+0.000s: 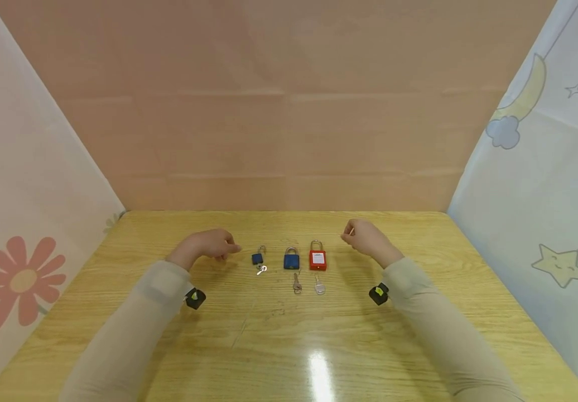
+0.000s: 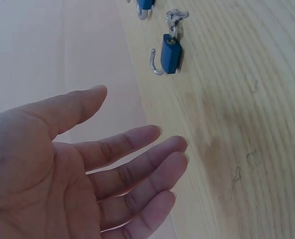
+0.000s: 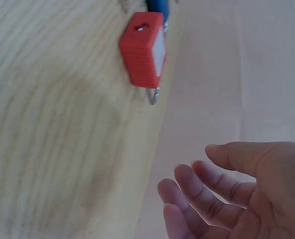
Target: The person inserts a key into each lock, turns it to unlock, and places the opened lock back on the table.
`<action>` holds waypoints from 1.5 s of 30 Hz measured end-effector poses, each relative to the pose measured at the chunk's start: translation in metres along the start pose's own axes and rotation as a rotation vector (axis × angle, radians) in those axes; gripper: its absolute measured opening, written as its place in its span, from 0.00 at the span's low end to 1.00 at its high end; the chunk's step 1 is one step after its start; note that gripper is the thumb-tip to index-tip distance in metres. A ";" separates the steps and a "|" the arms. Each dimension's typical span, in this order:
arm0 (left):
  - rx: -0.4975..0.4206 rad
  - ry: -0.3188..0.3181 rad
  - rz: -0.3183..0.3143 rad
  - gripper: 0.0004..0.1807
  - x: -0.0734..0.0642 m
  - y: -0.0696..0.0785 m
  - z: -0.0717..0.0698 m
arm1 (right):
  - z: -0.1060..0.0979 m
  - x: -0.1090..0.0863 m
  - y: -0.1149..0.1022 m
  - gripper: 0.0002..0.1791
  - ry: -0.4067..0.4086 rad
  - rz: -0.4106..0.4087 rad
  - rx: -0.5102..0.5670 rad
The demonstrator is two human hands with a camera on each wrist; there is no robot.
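My left hand (image 1: 212,243) hovers over the table, left of a small blue padlock (image 1: 257,258) whose shackle stands open and whose keys (image 1: 261,269) sit in its keyhole. In the left wrist view its fingers are spread loosely, nothing between them. A larger blue padlock (image 1: 291,260) lies in the middle with its shackle closed. Beside it is a red padlock (image 1: 317,260) with a white label, nearest to my right hand (image 1: 366,239). That hand is empty too, fingers relaxed, in the right wrist view. One key (image 1: 297,283) lies below the larger blue padlock, another key (image 1: 319,286) below the red one.
All the locks lie on a wood-grain table (image 1: 279,357). A plain backdrop (image 1: 289,139) rises at its far edge, and printed sheets flank it left and right. Each sleeve carries a black wrist device (image 1: 195,298).
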State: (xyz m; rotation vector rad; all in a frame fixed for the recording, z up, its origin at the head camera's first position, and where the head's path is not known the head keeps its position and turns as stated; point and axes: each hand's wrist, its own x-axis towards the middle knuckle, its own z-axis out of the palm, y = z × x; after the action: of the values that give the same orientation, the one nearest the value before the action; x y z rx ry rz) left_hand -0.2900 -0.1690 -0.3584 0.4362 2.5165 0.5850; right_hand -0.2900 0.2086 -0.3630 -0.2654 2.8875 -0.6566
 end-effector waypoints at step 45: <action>-0.147 0.333 0.237 0.07 0.018 0.101 0.068 | 0.008 0.002 0.002 0.14 -0.028 0.019 0.050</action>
State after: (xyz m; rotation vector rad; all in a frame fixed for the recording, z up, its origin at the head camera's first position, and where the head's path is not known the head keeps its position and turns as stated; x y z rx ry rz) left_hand -0.2488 -0.0532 -0.3692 0.6318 2.7266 1.0007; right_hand -0.2904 0.2072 -0.3711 -0.2376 2.8389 -0.7148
